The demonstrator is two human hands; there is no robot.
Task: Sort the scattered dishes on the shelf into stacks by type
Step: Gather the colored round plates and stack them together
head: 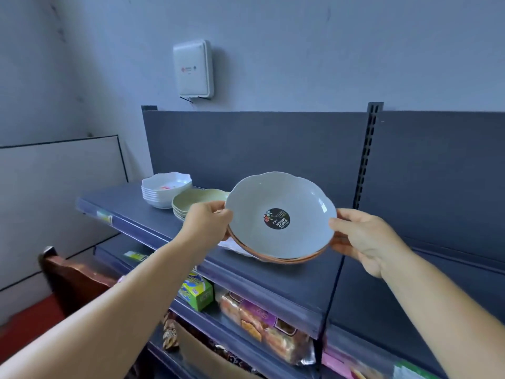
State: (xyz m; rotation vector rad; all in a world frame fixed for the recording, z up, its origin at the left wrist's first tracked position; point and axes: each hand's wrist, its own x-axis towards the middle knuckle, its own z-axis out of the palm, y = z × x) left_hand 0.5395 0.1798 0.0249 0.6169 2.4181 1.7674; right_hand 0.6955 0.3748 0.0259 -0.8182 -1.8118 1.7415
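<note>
Head view: plate (295,212) sticker (276,219) reads "SIMPLE DESIGN".

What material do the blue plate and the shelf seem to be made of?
Blue plate: probably melamine or plastic; smooth, slightly glossy, thin scalloped rim, round black label stuck inside. Ceramic is not excluded.
Shelf: probably painted metal; flat dark matte surface, slotted upright behind.

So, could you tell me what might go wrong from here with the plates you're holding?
1. The left hand and right hand grip the plates only at opposite rims, and the stack is tilted, so the top plate could slide off.
2. The plates hang near the shelf front edge; set down there, they might tip off.
3. The green stack sits close by and could get knocked.
</note>
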